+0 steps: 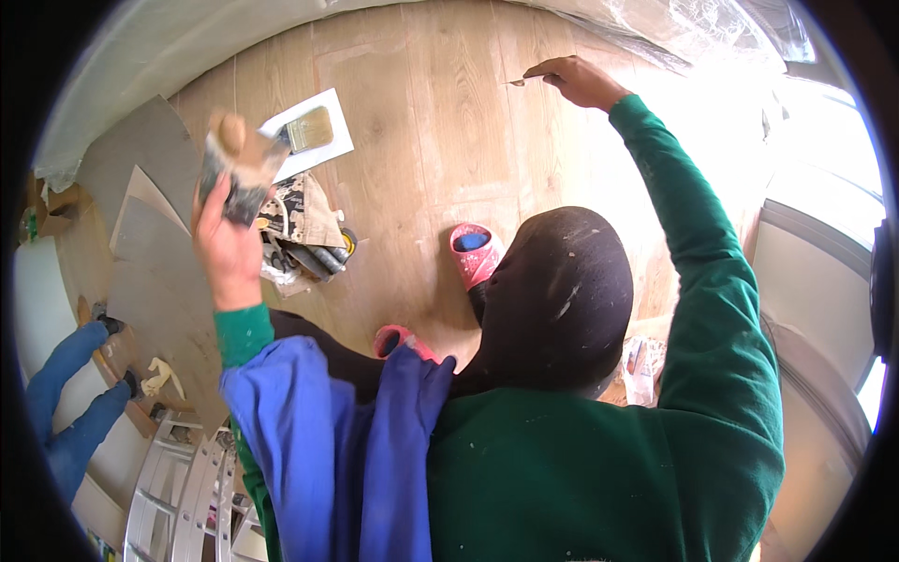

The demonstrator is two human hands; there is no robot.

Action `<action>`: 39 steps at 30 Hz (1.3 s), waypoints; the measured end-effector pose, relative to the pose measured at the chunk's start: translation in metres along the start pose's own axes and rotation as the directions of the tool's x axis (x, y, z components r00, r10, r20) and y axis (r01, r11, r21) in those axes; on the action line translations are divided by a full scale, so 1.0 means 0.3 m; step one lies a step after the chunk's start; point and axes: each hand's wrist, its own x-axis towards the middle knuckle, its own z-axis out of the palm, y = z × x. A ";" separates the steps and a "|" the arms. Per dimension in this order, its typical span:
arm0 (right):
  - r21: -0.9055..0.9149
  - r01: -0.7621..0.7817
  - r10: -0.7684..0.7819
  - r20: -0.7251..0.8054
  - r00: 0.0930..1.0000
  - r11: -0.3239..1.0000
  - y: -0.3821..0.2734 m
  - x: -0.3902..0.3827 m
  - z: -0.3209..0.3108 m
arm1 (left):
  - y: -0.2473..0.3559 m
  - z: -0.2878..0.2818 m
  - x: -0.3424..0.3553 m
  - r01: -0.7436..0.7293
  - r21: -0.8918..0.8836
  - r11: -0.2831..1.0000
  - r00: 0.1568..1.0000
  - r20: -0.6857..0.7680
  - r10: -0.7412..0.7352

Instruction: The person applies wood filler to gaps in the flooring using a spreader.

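Note:
My left hand [228, 248] is raised on the left, its fingers closed round a dark, brown-smeared flat piece [245, 192]. A tan lump like filler [229, 134] sits on top of that piece; its exact kind is unclear. Far to the right, my right hand [585, 82] reaches forward with its fingers pinched on a small thin-bladed tool [516, 82], whose handle is hidden in the grip. Just beyond my left hand, a wide paintbrush [311, 128] lies on a white sheet [339, 142]. Below it sits a patterned fabric bag [314, 211] among other tools.
Wood-look floor [393, 122] stretches ahead, with plastic sheeting [646, 28] along the far side. Grey boards [140, 281] lie at left, near another person's jeans-clad legs [80, 403]. An aluminium ladder [178, 487] is at lower left. My dark bent knee [571, 290] is in the middle.

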 end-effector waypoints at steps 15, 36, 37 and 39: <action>-0.179 0.166 -0.198 -0.179 0.964 0.970 0.171 0.057 0.427 | -0.077 -0.272 -0.212 0.039 0.024 0.999 0.955 -0.293 -0.030; -0.145 0.284 -0.282 0.038 0.959 0.948 0.084 -0.066 0.371 | -0.016 -0.103 -0.221 -0.012 0.140 0.990 0.963 -0.265 0.049; -0.165 0.256 -0.236 0.129 0.963 0.953 0.097 -0.044 0.364 | -0.021 -0.123 -0.227 -0.013 0.134 0.991 0.960 -0.276 0.050; -0.226 0.299 -0.258 0.193 0.947 0.927 0.074 -0.011 0.333 | -0.029 -0.139 -0.216 -0.019 0.125 0.992 0.960 -0.273 0.053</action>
